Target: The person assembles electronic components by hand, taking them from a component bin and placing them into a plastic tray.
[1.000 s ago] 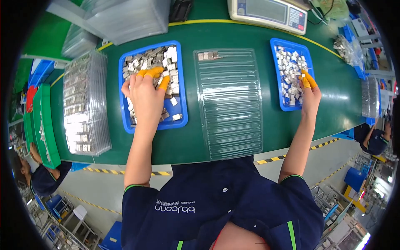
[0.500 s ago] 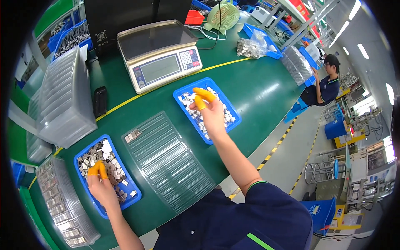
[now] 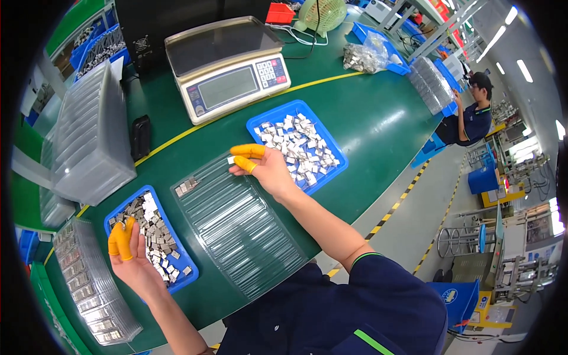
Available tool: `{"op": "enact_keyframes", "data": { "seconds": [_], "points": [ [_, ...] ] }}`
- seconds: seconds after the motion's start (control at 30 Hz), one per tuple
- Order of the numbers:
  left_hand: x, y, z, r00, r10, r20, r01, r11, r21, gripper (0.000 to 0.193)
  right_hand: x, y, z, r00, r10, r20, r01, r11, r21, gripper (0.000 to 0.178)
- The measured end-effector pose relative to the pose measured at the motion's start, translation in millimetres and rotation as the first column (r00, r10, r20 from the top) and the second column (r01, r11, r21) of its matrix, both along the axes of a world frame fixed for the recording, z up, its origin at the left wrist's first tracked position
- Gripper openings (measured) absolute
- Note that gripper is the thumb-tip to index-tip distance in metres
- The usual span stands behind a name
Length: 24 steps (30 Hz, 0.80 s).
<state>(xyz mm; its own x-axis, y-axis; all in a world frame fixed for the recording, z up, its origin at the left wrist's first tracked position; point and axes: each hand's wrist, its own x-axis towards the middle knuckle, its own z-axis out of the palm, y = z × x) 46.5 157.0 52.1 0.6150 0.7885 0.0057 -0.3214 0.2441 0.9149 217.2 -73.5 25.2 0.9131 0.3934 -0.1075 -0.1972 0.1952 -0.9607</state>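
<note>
My right hand [image 3: 264,167], with yellow finger cots, pinches a small silver metal part between thumb and forefinger at the far right corner of a clear ribbed plastic tray [image 3: 236,222]. A couple of parts [image 3: 186,186] lie in that tray's far left corner. To the right stands a blue tray [image 3: 334,151] of several silver parts. My left hand [image 3: 128,257], also in orange-yellow cots, rests on the near edge of another blue tray [image 3: 121,208] of silver parts, fingers together; whether it holds a part is hidden.
A digital scale [image 3: 228,68] stands at the back of the green table. Stacks of clear trays [image 3: 89,139] sit at the left, with filled ones [image 3: 89,290] near the front left. A fan [image 3: 319,15] and a bag of parts [image 3: 364,57] lie behind. Another person [image 3: 470,118] works at the right.
My right hand has left the right blue tray and come over the clear tray's corner with a part. My left hand stays at the left blue tray. My head has turned.
</note>
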Motion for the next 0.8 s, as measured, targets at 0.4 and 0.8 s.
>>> {"op": "enact_keyframes", "data": {
  "seconds": [0.4,0.8],
  "points": [
    [13,-37,-29,0.954,-0.145,-0.261,0.214,0.942,0.257,0.027,-28,14,5,0.994,0.108,0.001,-0.108,0.994,-0.001,0.022],
    [12,-58,-31,0.864,-0.432,-0.259,0.466,0.881,0.084,0.02,-53,30,1,0.96,0.257,0.109,-0.244,0.962,-0.12,0.021]
  ]
}}
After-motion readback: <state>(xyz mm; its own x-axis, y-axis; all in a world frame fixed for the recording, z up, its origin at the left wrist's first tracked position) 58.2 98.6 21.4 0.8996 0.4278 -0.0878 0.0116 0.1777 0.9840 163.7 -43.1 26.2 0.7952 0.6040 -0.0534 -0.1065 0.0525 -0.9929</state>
